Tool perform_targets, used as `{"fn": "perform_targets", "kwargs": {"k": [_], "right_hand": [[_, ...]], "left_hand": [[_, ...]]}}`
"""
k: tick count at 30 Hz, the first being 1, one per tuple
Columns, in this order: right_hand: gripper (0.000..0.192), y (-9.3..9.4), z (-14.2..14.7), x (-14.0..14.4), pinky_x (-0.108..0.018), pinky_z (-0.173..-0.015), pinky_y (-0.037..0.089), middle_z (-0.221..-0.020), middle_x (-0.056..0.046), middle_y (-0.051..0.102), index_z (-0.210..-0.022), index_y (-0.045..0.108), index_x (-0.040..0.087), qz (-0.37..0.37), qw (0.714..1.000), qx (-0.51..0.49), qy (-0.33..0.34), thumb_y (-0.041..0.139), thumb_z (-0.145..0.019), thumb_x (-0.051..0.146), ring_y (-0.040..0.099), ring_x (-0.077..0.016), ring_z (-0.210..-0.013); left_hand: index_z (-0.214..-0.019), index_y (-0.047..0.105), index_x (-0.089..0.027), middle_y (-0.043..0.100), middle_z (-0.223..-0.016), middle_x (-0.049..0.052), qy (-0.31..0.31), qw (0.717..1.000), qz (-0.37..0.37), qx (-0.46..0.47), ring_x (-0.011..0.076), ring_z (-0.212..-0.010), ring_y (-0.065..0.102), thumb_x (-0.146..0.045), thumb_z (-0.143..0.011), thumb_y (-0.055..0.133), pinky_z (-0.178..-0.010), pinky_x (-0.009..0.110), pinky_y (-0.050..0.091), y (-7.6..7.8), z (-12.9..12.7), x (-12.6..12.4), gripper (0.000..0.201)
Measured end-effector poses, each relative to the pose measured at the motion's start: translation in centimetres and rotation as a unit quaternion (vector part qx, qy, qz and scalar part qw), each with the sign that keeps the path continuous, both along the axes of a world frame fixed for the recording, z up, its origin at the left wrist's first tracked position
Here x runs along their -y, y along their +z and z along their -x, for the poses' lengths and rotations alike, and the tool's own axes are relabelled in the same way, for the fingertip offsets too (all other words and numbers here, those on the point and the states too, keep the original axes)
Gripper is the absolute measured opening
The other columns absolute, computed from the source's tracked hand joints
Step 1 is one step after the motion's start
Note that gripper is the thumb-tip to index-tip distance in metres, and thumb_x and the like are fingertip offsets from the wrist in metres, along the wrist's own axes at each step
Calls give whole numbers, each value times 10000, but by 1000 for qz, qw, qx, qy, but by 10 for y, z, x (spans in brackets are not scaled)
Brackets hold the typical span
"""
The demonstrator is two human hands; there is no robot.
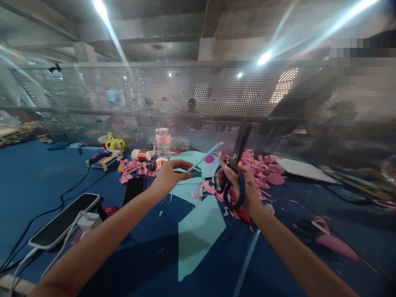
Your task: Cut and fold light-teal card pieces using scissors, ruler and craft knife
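Observation:
Between the thumb and fingers of my left hand (173,176) is a narrow light-blue paper strip (206,156), slanting up to the right. My right hand (246,187) grips a pair of scissors (237,159) by its dark blue handles, the blades pointing upward and away from the strip. Below the hands, a cut sheet of light-blue paper (199,235) lies on the blue table. Another light-blue sheet (185,159) rests farther back, partly behind my left hand. Pink paper scraps (258,169) are heaped behind my right hand.
On the left are a power bank-like device (64,220) with cables, a dark phone (133,190) and a glue gun (100,156). White bottles (141,155) and a clear pink-lidded jar (163,140) stand near the perforated metal screen (198,95). White paper (303,169) lies right.

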State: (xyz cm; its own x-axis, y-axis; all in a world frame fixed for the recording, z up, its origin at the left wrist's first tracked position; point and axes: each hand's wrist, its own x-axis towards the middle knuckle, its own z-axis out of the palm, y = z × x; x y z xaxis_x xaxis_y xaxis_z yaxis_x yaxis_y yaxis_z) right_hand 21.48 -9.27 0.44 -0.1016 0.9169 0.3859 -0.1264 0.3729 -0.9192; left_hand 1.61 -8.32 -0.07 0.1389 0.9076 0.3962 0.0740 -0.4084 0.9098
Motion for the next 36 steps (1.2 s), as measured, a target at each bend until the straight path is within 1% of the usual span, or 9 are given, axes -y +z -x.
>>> {"fn": "perform_targets", "kwargs": {"k": [3,6,11,17,23,26,29,33,36], "right_hand": [[292,1,4,2,-255,-518,493,-672,1,626,-774,599,198,-28,999,-22,-26,709,-642,434,595,-139,-590],[284,4,5,3,-278,-561,506,-698,-11,652,-806,624,201,-31,999,-35,-26,711,-640,415,624,-165,-649],[262,3,2,0,-293,-575,511,-641,-10,647,-707,642,182,-21,999,-17,-23,748,-591,391,628,-176,-642],[257,-7,-2,-9,-279,-583,498,-613,0,631,-674,635,179,-13,1000,8,-9,743,-608,402,609,-152,-605],[312,-6,3,-6,-213,-494,438,-601,30,575,-698,582,179,-7,999,9,-35,703,-646,463,519,-84,-500],[400,-12,2,-5,-211,-423,385,-564,28,522,-683,548,179,12,1000,20,-19,541,-748,574,459,-79,-445],[382,-16,-1,-5,-218,-401,325,-514,44,450,-654,505,188,-13,992,123,-37,518,-773,551,395,-80,-422],[316,-18,-3,-4,-229,-442,290,-482,53,399,-596,438,201,-112,935,324,-94,569,-767,433,369,-89,-446],[322,-21,-2,-4,-236,-453,284,-474,47,403,-577,388,212,-157,893,404,-118,540,-768,422,375,-99,-441]], "left_hand": [[-806,657,-155,682,-775,23,-54,993,106,24,123,-602,649,-129,-549,764,-594,249,529,-8,-17,12,279],[-762,634,-140,666,-758,18,-79,981,172,34,122,-581,642,-133,-486,806,-585,251,520,-11,-27,21,326],[-723,633,-126,660,-659,21,-152,962,219,56,151,-613,665,-256,-512,822,-635,266,521,-9,-30,26,312],[-749,674,-120,692,-662,43,-221,933,272,80,142,-577,669,-350,-522,819,-561,223,521,-8,-25,23,354],[-665,650,-128,683,-618,27,-173,924,301,159,155,-539,659,-208,-483,840,-537,257,536,-9,-22,16,275],[-611,630,-136,684,-640,21,-114,920,263,268,174,-635,675,-142,-479,834,-646,306,557,-6,-20,11,243],[-612,647,-131,687,-673,25,-68,913,209,343,165,-685,669,-113,-520,810,-707,320,550,-2,-17,7,188],[-657,677,-147,689,-674,6,-26,905,149,399,124,-654,650,-104,-559,786,-682,263,523,4,-10,3,152],[-644,671,-161,690,-681,-7,-5,891,123,438,110,-645,643,-108,-573,778,-695,262,509,8,-7,1,140]]}}
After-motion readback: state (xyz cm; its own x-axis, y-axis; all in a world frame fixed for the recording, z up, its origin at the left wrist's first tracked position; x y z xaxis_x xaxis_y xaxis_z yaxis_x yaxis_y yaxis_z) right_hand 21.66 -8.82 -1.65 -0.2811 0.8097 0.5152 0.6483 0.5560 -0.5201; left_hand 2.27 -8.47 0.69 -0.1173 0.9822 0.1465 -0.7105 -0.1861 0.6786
